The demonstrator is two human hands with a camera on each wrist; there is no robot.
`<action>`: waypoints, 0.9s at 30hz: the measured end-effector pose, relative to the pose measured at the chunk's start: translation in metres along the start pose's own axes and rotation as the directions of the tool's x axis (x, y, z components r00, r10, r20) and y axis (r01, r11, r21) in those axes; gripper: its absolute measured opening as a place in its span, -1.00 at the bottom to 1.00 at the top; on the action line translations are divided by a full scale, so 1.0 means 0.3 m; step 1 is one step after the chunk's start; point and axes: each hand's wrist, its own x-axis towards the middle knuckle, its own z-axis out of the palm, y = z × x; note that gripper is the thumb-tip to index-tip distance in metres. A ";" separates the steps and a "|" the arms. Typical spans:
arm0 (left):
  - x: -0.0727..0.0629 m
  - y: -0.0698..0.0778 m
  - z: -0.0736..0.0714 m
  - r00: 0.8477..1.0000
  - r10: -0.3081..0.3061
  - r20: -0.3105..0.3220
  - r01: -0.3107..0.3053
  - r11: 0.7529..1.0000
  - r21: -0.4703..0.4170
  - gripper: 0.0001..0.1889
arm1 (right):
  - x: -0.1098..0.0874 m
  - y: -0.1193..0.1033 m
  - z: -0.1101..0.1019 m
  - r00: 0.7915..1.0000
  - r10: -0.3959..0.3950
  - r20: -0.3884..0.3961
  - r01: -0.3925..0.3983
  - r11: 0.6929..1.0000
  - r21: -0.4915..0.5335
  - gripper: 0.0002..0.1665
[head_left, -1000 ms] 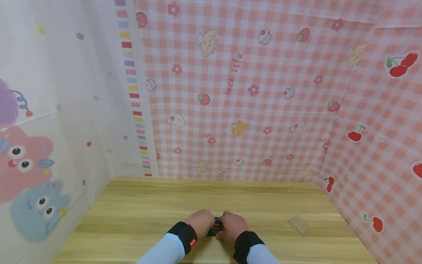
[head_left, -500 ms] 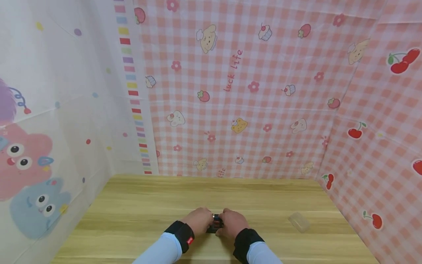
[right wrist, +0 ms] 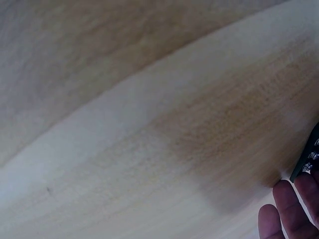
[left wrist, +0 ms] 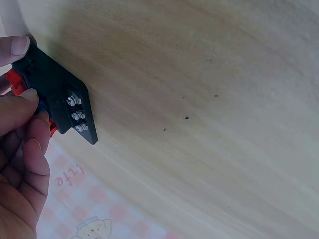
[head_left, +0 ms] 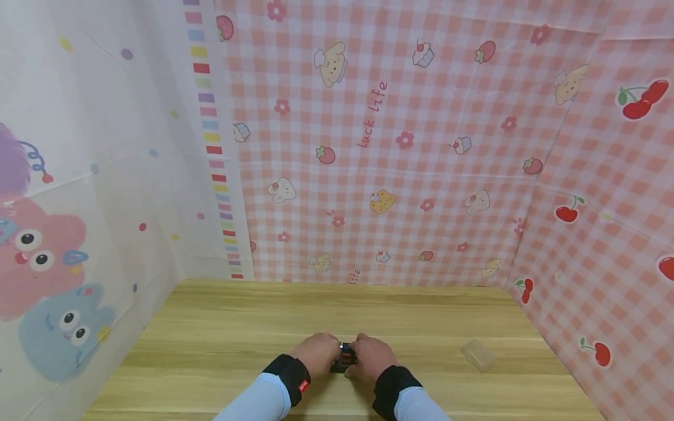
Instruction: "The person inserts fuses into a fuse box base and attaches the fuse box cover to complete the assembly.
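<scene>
A small black screw-terminal device (left wrist: 55,84) with red parts and several silver screws sits on the wooden table between both hands. My left hand (head_left: 317,354) is at its left side. In the left wrist view, the left thumb and fingers pinch at a dark blue part among the red ones, largely hidden by the fingertips. My right hand (head_left: 372,358) holds the right side, with the thumb at the near edge and a finger at the far edge. Only a corner of the black device (right wrist: 310,157) shows in the right wrist view, beside the right fingers (right wrist: 294,209).
A clear plastic piece (head_left: 478,355) lies on the table (head_left: 237,310) to the right. A pink checked cloth (head_left: 389,175) hangs at the back and right, a white patterned one (head_left: 121,193) at the left. Small dark specks (left wrist: 187,118) dot the tabletop.
My left hand has shifted slightly left since one second ago, uncovering a bit more of the device and a small shiny spot at the fingertips. My right hand keeps its hold.
</scene>
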 end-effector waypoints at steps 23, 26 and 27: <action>-0.007 0.000 -0.004 1.000 -0.010 -0.021 0.011 0.999 0.042 -0.85 | 0.004 -0.003 0.001 1.000 0.020 0.016 -0.020 1.000 0.003 -0.54; -0.011 -0.013 0.001 0.999 -0.004 -0.037 0.006 0.999 0.050 -0.86 | 0.006 -0.004 0.003 0.999 0.031 0.028 -0.031 0.999 0.018 -0.55; -0.013 -0.018 0.002 0.999 -0.002 -0.041 0.004 0.998 0.056 -0.86 | 0.007 -0.003 0.005 0.999 0.033 0.030 -0.033 0.999 0.020 -0.55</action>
